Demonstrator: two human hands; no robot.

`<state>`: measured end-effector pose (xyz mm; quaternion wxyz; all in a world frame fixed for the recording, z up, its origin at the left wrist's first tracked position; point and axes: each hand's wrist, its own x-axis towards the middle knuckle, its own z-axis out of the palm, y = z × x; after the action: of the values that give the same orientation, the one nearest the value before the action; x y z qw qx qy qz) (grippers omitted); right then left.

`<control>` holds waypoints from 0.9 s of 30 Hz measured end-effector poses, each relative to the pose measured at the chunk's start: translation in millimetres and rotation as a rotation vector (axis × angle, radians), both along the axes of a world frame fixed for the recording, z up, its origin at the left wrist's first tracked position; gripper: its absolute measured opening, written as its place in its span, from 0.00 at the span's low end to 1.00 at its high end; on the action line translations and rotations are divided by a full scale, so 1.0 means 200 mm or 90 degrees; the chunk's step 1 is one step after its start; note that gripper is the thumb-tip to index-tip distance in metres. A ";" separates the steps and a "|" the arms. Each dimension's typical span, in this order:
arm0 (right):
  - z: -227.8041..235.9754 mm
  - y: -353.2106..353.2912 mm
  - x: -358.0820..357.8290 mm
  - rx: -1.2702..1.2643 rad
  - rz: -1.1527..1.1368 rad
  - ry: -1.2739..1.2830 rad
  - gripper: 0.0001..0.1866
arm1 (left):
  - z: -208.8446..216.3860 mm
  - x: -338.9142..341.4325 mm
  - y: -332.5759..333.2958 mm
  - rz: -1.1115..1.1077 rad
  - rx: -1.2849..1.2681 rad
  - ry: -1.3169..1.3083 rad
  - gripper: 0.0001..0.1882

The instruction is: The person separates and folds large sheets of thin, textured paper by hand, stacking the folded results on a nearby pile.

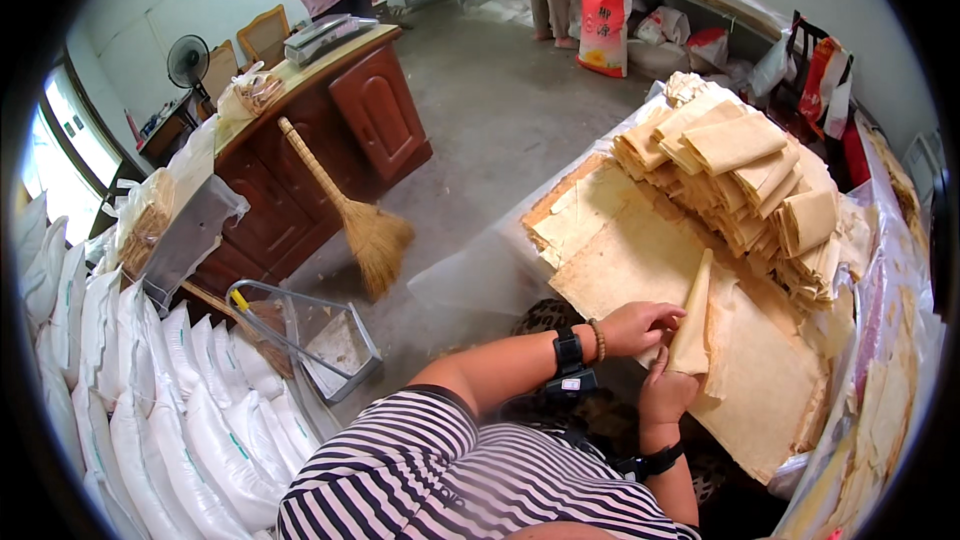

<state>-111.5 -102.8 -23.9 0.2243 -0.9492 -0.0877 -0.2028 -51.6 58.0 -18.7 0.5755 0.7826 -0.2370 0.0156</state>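
Observation:
A thin tan sheet point(692, 325), brittle-looking and like dried bean curd skin, is partly folded over, its fold standing up in a narrow ridge. My left hand point(638, 328) closes its fingers on the sheet's near-left edge. Lower down, my right hand point(668, 395) grips the corner, thumb on top and fingers partly hidden beneath. Under both hands spreads a pile of flat tan sheets point(765, 380) with ragged edges. Just beyond it rises a heap of folded tan sheets point(738, 145), stacked in overlapping rows.
Clear plastic film point(480, 275) hangs off the table's left side. On the floor stand a straw broom point(375, 240), a metal-framed dustpan point(340, 350) and stacked white sacks point(190, 440). A wooden counter point(380, 105) carries a scale point(325, 37). Two people stand farther back, near a red sack point(604, 25).

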 end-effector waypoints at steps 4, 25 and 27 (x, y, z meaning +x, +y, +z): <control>0.00 -0.02 0.00 0.070 -0.033 0.061 0.20 | 0.02 0.01 0.01 -0.009 0.034 0.000 0.27; 0.27 -0.51 0.12 0.467 -0.145 0.134 0.19 | 0.03 0.07 0.12 -0.058 0.055 0.034 0.26; 0.36 -0.52 0.10 0.713 -0.135 0.029 0.25 | 0.06 0.06 0.09 -0.062 0.074 0.048 0.26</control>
<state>-91.2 -207.4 47.2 0.6732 -0.6935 0.1337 -0.2190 -38.8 76.5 -6.8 0.5380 0.8020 -0.2535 -0.0560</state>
